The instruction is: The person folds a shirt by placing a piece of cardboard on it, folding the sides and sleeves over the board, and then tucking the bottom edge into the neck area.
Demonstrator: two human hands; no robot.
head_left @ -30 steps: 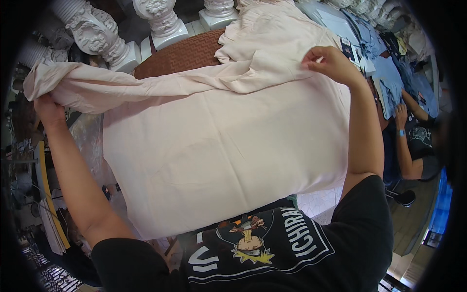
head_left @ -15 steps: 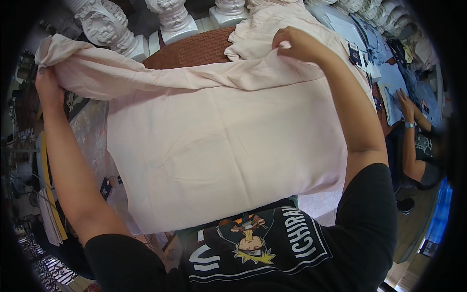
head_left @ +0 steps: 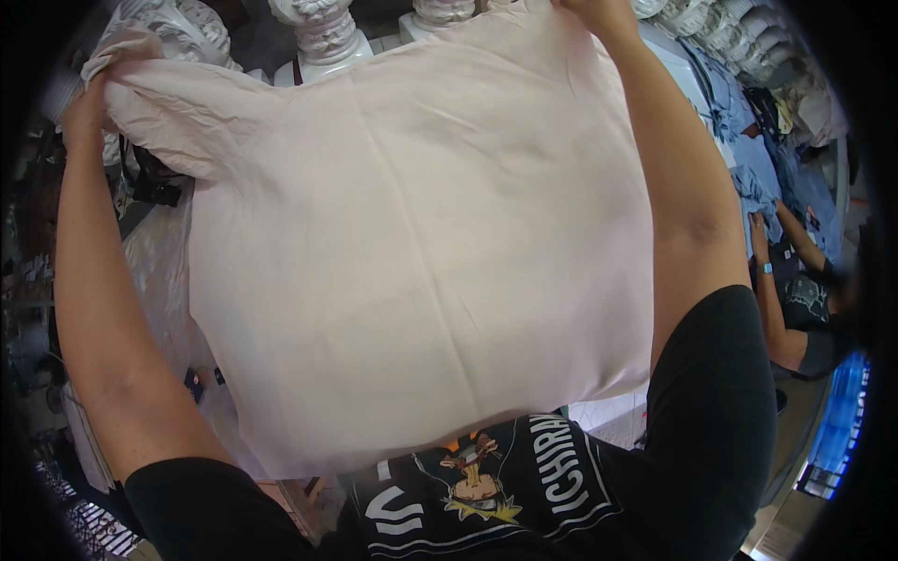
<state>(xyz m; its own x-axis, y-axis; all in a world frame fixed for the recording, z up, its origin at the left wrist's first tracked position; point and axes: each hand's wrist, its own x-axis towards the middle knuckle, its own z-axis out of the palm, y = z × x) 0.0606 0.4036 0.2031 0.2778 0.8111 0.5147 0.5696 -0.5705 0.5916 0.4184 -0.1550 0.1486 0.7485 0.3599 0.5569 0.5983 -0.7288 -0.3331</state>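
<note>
A pale pink garment (head_left: pixel 421 234), probably a shirt, hangs stretched between my two hands and spreads down toward my chest. My left hand (head_left: pixel 86 110) is closed on a bunched part of it at the upper left. At the top, right of the middle, my right hand (head_left: pixel 603 13) grips the garment's far edge; its fingertips are partly cut off by the frame. A long crease runs down the middle of the cloth. What lies under the cloth is hidden.
White ornate balusters (head_left: pixel 323 42) stand along the far side. Blue folded clothes (head_left: pixel 753 154) are piled at the right, where another person's hands (head_left: pixel 762 229) touch them. Clear plastic wrapping (head_left: pixel 159 257) lies left of the garment. A blue object (head_left: pixel 835 411) stands at the lower right.
Both my hands have moved farther away and up, drawing the folded upper part of the garment open. The cloth now covers the brown textured surface. The other person's hands have moved over the blue clothes.
</note>
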